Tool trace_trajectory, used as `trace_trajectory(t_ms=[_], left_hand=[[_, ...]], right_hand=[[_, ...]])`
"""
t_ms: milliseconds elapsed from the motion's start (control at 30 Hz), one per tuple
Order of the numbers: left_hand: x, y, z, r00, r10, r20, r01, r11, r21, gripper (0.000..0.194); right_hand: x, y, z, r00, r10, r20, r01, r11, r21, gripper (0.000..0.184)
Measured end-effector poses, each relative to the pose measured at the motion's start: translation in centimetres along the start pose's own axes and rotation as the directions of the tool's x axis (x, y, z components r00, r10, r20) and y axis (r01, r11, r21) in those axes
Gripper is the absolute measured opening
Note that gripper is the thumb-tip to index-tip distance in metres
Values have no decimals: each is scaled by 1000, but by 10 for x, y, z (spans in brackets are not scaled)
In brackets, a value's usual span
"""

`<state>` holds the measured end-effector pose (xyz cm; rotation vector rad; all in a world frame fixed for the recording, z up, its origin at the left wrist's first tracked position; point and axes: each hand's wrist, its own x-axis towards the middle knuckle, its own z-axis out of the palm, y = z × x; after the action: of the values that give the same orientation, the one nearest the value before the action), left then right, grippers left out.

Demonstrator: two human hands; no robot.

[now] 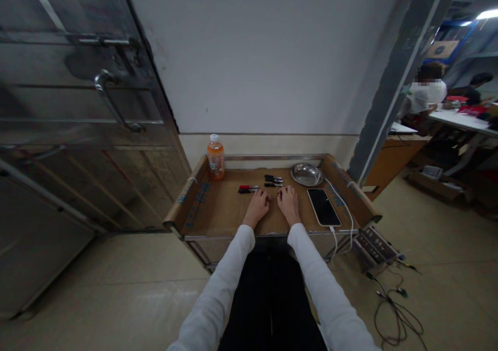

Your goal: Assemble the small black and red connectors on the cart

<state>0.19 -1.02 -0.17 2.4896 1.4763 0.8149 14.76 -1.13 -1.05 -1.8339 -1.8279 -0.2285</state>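
Note:
My left hand rests on the cardboard-covered cart top, its fingers curled. Just beyond it lie a small red piece and a black one, side by side, both with silvery ends; they resemble alligator clips. My right hand is a short way to the right, fingers bent and drawn together near a small dark spot. Beyond its fingertips lie several similar black pieces with silvery ends. What either hand holds, if anything, is too small or hidden to make out.
An orange drink bottle stands at the back left corner. A shallow metal bowl sits back right, with a phone on a white cable before it. Raised edges bound the cart. An electrical box and cables lie on the floor.

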Motion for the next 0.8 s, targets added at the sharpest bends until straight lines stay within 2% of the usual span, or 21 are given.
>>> trace_trajectory(t_ms=[267, 400, 800], left_hand=[[27, -4, 19, 998, -36, -52, 35, 999, -29, 16], [39, -6, 24, 999, 34, -26, -37, 994, -98, 17], [40, -6, 21, 997, 78, 18, -74, 980, -183, 21]], right_hand=[[2, 6, 7, 1000, -4, 16, 3, 1000, 19, 17], [2, 8, 12, 999, -41, 19, 39, 997, 66, 24], [4, 12, 23, 1000, -28, -12, 30, 969, 244, 28]])
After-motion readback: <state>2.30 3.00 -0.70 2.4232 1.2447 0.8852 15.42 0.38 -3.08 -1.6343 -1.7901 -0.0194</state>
